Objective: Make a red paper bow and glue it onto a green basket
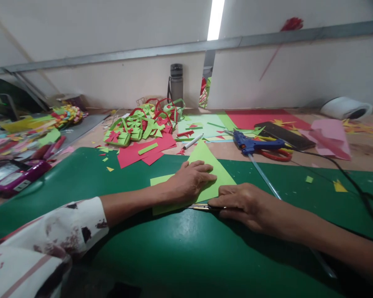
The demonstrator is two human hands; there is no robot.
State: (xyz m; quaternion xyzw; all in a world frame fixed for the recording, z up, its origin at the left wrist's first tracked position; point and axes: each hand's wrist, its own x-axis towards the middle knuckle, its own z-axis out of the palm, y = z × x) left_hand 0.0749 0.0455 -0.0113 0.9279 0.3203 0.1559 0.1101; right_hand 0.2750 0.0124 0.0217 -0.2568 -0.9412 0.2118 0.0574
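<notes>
A light green paper sheet [209, 167] lies on the dark green cutting mat [180, 252]. My left hand [189, 180] rests flat on the sheet, fingers stretched out, pressing it down. My right hand [240, 203] sits at the sheet's near edge, fingers closed around a thin metal cutter [200, 207] whose blade lies along that edge. A long clear ruler [264, 178] runs under my right forearm.
A blue glue gun [255, 145] with a black cord, red-handled scissors [276, 155], a white marker [193, 141], a black phone [284, 135], red paper [143, 153] and a heap of green and red paper baskets [143, 124] lie behind. A grey bottle [176, 82] stands at the wall.
</notes>
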